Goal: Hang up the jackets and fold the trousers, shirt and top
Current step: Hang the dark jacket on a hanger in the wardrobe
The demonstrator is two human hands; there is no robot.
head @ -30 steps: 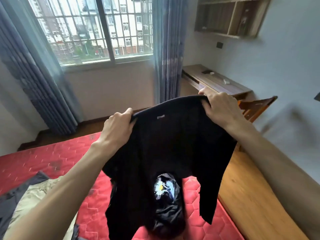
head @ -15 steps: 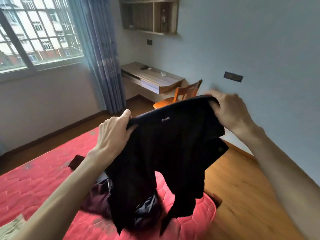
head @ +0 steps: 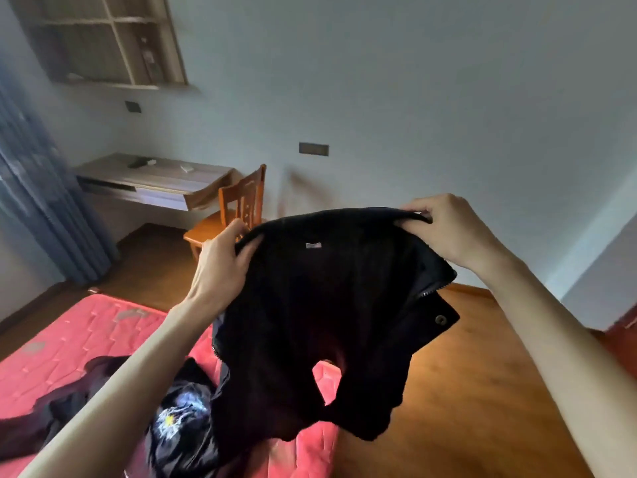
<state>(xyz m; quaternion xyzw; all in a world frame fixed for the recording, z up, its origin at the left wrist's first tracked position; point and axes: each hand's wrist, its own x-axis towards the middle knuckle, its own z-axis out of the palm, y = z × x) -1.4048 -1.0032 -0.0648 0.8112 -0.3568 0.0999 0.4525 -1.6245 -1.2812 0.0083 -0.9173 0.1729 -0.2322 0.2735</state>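
I hold a black jacket [head: 320,322] up in the air in front of me, over the corner of the red mattress [head: 69,339]. It has a zip and a snap button on its right edge and a small white label near the collar. My left hand [head: 224,263] grips the top edge on the left, my right hand [head: 444,229] grips it on the right. Under the jacket, a dark garment with a white and yellow print [head: 179,419] lies crumpled on the mattress. More dark clothing [head: 44,419] lies to its left.
A wooden chair [head: 234,215] stands by a wall-mounted desk [head: 155,181] at the back left, under a wall shelf [head: 110,43]. A blue curtain [head: 41,215] hangs at the far left. Wooden floor [head: 465,391] lies to the right of the mattress.
My view has swung to the right, from the window to the desk wall. Both hands keep their grip on the jacket, which has moved right with me, off the mattress's middle.
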